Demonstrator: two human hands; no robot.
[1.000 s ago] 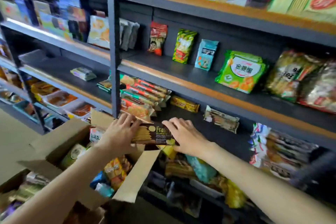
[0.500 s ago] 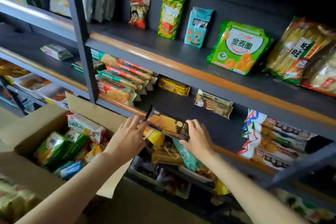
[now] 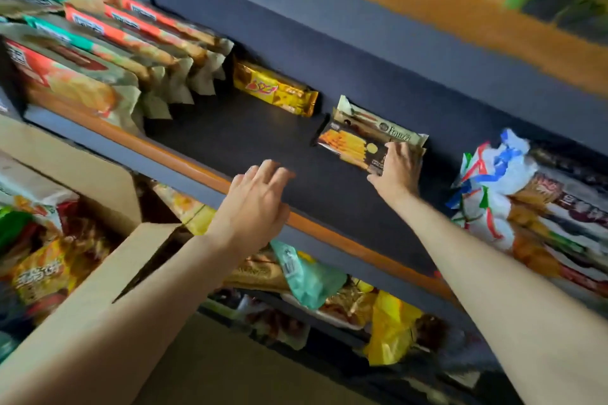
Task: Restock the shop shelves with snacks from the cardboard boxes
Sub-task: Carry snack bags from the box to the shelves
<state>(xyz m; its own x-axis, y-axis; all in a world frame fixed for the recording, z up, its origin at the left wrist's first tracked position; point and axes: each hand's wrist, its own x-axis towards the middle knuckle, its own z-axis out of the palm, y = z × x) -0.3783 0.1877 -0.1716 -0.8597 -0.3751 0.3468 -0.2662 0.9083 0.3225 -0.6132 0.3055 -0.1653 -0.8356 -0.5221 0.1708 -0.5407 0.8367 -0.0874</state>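
On shelf (image 3: 230, 128): right hand (image 3: 398, 171), "Franzzi" pack (image 3: 358, 145).

We read "Franzzi" on the cream wafer-stick packet (image 3: 378, 128) just above our right hand (image 3: 396, 171); other packets' print is too blurred to read.

Dim daylight — motion-blurred, warped edges
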